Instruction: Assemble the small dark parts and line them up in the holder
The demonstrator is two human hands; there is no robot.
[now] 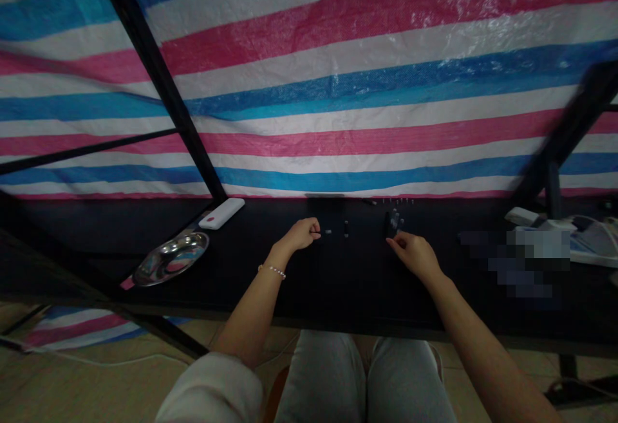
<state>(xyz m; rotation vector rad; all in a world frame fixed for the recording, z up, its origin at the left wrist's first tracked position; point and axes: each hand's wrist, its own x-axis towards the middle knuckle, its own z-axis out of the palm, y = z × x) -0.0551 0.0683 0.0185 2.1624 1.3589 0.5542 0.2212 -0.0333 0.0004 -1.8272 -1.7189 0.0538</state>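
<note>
My left hand rests curled on the black tabletop, and nothing shows in its fingers. Just right of its fingertips lies a small grey part. Further right stands a small dark upright piece. My right hand reaches up and left with its fingers extended. Its fingertips are close to a dark, several-pronged object, possibly touching it. A row of tiny upright pins stands along the table's far edge. The dim light hides their exact shape.
A white power bank and a steel divided dish lie at the table's left. Cables and white devices sit at the right beside a pixelated patch. A striped tarp and black frame bars stand behind. My knees are below the front edge.
</note>
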